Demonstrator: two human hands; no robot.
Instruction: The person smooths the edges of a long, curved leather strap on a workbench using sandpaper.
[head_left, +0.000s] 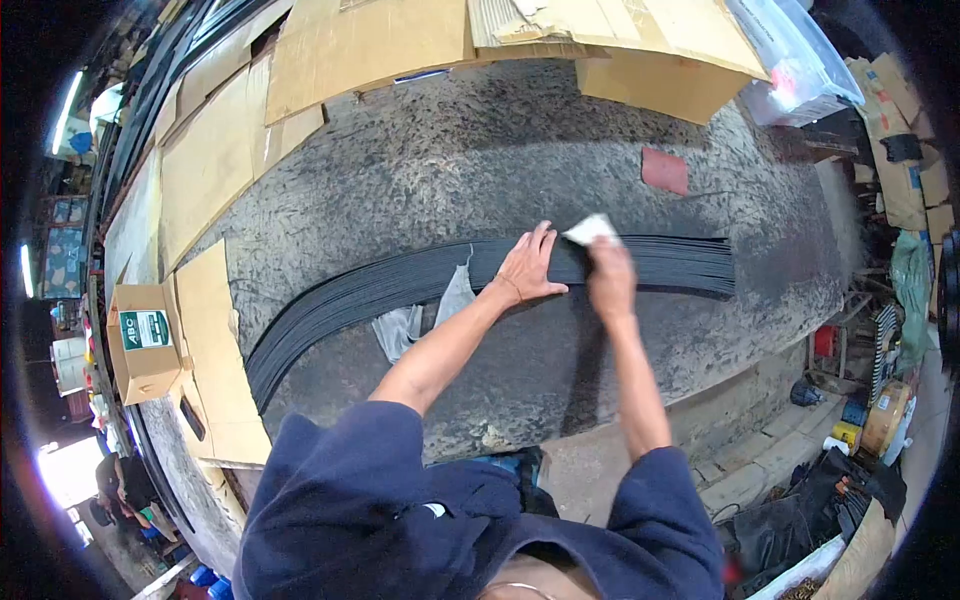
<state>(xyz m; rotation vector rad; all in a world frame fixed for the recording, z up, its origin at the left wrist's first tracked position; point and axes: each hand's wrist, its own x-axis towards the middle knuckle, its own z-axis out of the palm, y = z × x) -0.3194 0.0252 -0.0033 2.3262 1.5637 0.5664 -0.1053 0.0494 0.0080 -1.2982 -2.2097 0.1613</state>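
Note:
A long bundle of thin black strips (360, 295) lies curved across the rough grey work surface (500, 150). My left hand (528, 268) rests flat on top of the strips with its fingers spread. My right hand (610, 280) is just to its right, fingers closed on a small white pad or cloth (592, 231) held against the strips. A grey rag (430, 315) lies under and beside the bundle, left of my left forearm.
Flattened cardboard sheets (210, 160) edge the surface on the left and back. A small ABC box (145, 335) sits at far left. A red square piece (665, 170) lies beyond the strips. Clear plastic bags (800, 60) and clutter fill the right side.

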